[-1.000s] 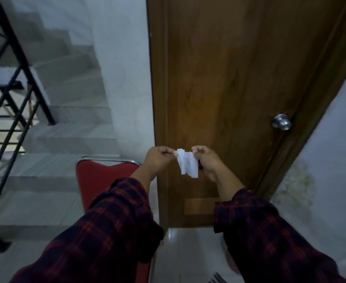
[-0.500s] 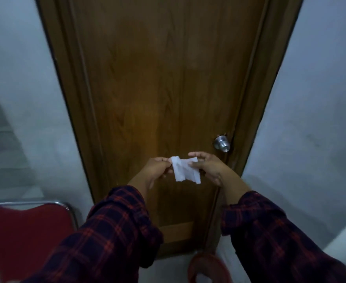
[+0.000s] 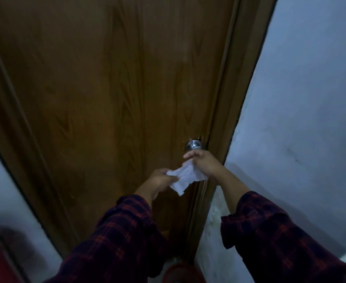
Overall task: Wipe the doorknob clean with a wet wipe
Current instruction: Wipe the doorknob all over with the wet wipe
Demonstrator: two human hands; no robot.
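both hands [image 3: 185, 170] stretch wet wipe [image 3: 185, 176] just below doorknob [image 3: 193, 145].

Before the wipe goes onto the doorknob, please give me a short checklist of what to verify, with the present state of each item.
1. Wipe is held: ok, the left hand and the right hand each pinch one end.
2. Wipe is opened enough to cover the knob: not ok, it is crumpled and only partly spread.
3. Doorknob is free to reach: ok, nothing covers it; the right hand is just below it.
4. Wipe touches the knob: not ok, it hangs below it.
5. Wipe is wet: cannot tell.
6. Door is shut: ok, it appears to sit in its frame.
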